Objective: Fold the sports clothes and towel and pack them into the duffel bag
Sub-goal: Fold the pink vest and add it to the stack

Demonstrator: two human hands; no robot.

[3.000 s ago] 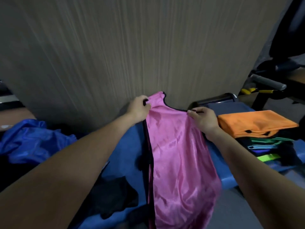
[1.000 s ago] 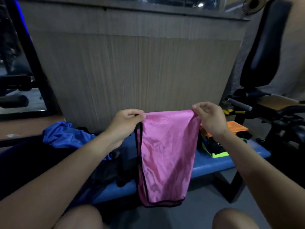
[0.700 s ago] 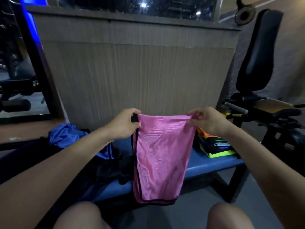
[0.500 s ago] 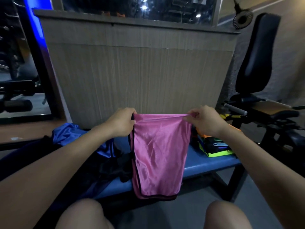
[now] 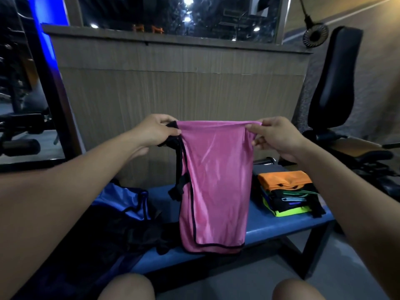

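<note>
Thumb and fingers of the left hand (image 5: 157,132) and right hand (image 5: 276,135) pinch the top corners of the folded pink garment (image 5: 213,185), arms stretched forward, hanging it above the blue bench (image 5: 279,224) beside the folded stack (image 5: 285,191).

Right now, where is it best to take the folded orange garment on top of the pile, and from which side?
Probably the folded orange garment by its two short ends, coming from above: it lies flat and uncovered atop the stack on the blue bench.
</note>
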